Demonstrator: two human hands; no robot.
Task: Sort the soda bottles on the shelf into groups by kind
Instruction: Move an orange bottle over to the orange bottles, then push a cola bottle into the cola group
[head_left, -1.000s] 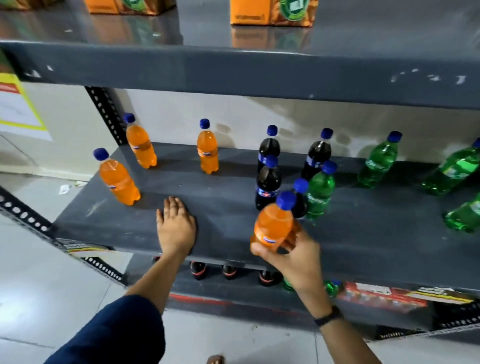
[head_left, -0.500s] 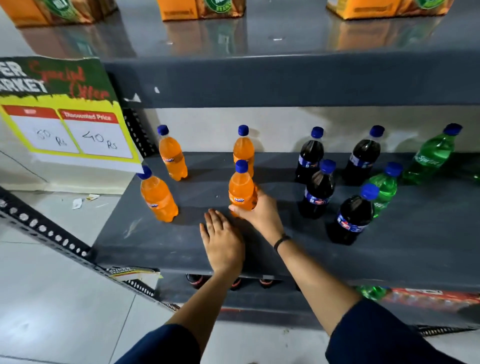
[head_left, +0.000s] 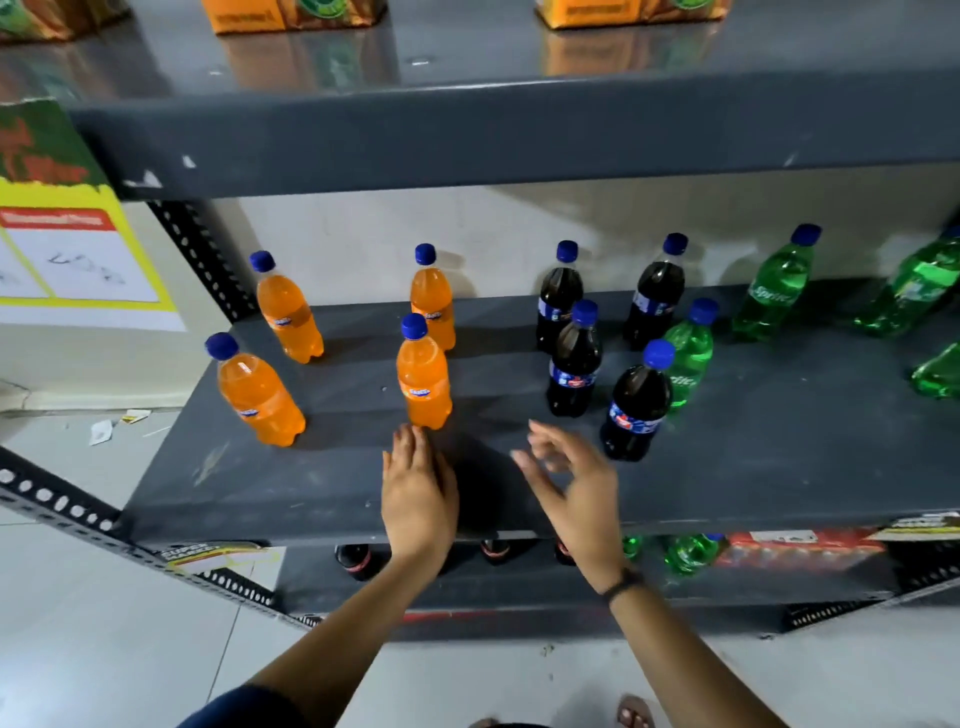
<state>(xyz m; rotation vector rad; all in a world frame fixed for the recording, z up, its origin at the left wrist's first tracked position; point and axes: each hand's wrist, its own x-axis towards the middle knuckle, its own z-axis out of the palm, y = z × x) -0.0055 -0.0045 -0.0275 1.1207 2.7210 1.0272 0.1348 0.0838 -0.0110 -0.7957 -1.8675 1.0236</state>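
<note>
Several orange soda bottles stand upright on the left of the grey shelf (head_left: 322, 483); the nearest middle one (head_left: 423, 382) is just beyond my left hand. Several dark cola bottles (head_left: 574, 366) stand in the centre, one (head_left: 635, 408) closest to my right hand. A green bottle (head_left: 688, 353) stands among the colas, more green bottles (head_left: 774, 291) are at the right. My left hand (head_left: 418, 491) rests flat on the shelf, fingertips near the orange bottle's base. My right hand (head_left: 574, 486) hovers over the shelf front, fingers spread and blurred, holding nothing.
An upper shelf (head_left: 519, 124) overhangs the bottles, carrying orange cartons (head_left: 291, 15). A yellow price sign (head_left: 67, 249) hangs at the left. More bottles (head_left: 685, 553) and a red pack (head_left: 800, 551) sit on the lower shelf. A perforated metal upright (head_left: 202, 260) stands at back left.
My right hand has let go of the orange bottle, now standing in front of the back orange one, and pulled back to the right. My left hand stayed flat on the shelf.
</note>
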